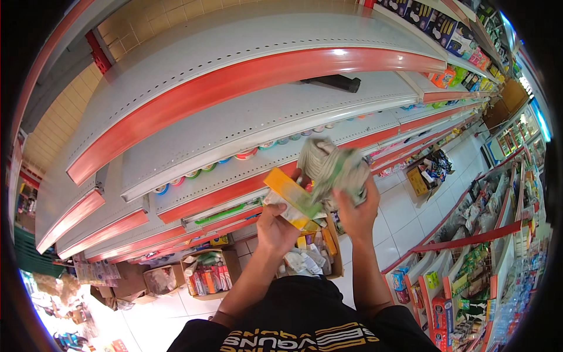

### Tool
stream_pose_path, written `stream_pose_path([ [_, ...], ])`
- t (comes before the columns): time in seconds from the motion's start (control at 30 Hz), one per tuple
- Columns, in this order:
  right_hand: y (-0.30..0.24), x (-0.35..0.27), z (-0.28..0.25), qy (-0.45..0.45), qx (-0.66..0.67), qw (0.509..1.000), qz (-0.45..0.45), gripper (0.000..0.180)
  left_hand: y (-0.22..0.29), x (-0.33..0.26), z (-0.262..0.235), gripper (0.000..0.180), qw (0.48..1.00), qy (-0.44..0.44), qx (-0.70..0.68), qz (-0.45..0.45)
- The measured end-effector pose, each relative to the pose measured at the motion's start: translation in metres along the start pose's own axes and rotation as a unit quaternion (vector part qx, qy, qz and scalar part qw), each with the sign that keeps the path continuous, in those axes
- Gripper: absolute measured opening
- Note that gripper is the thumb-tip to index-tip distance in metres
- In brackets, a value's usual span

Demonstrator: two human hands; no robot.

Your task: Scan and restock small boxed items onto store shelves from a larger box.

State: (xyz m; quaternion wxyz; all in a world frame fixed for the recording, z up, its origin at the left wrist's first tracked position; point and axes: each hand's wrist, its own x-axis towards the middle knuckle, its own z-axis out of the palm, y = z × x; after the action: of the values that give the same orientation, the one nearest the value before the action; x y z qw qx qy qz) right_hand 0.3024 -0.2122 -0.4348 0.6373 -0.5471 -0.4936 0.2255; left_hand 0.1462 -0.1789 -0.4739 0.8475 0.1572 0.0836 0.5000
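A flat yellow-and-white cardboard box (pixel 291 199) is clamped in the left hand (pixel 275 226); it is judged light, stiff, best gripped by its edges. A crumpled grey-green cloth (pixel 333 170), soft and limp, is bunched in the right hand (pixel 356 212). Beyond, red-edged grey metal shelves (pixel 246 126) are seen.

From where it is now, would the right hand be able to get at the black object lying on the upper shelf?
Probably not right away. The right hand is wrapped around a crumpled cloth, so it is not free. The black object lies bare on the shelf, with nothing in between.
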Motion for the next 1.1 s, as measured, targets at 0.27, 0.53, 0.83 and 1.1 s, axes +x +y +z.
stream_pose_path([
  [0.27, -0.022, -0.019, 0.038, -0.181, -0.208, 0.931, -0.237, 0.062, 0.017, -0.03, -0.015, 0.056, 0.998, -0.017, -0.061, 0.026],
  [0.53, -0.01, -0.005, 0.05, -0.063, 0.076, 0.995, 0.018, 0.043, 0.027, -0.024, -0.035, 0.043, 0.999, 0.005, 0.022, 0.036],
  [0.83, 0.008, 0.155, 0.118, -0.04, -0.107, 0.92, -0.375, 0.046, 0.039, -0.015, 0.002, 0.044, 0.996, 0.065, 0.013, 0.062],
  [1.1, -0.001, 0.206, 0.102, -0.05, -0.371, 0.849, -0.372, 0.039, 0.047, -0.023, -0.019, 0.057, 0.99, -0.018, 0.104, 0.09],
])
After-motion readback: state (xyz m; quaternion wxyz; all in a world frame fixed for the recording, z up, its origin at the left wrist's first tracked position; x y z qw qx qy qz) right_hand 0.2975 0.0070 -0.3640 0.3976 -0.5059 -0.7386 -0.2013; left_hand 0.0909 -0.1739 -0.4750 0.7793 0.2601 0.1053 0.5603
